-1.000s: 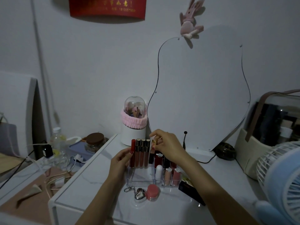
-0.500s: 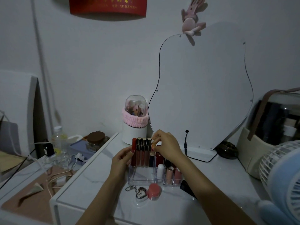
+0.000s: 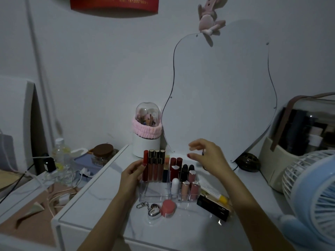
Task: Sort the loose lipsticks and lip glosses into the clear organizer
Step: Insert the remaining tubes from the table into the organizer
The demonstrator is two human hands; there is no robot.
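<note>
Clear organizer sat on white marble tabletop w/ lip glosses upright at back-left, lipsticks at right. Left hand gripped its left side; right hand hovered above, fingers spread, holding nothing.

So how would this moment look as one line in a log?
left hand: steadying clear organizer | right hand: open, empty, above the organizer | tubes upright in slots | black box outside on table

Partly cropped digits "18105579221", uncertain, on the red wall sign.
</note>
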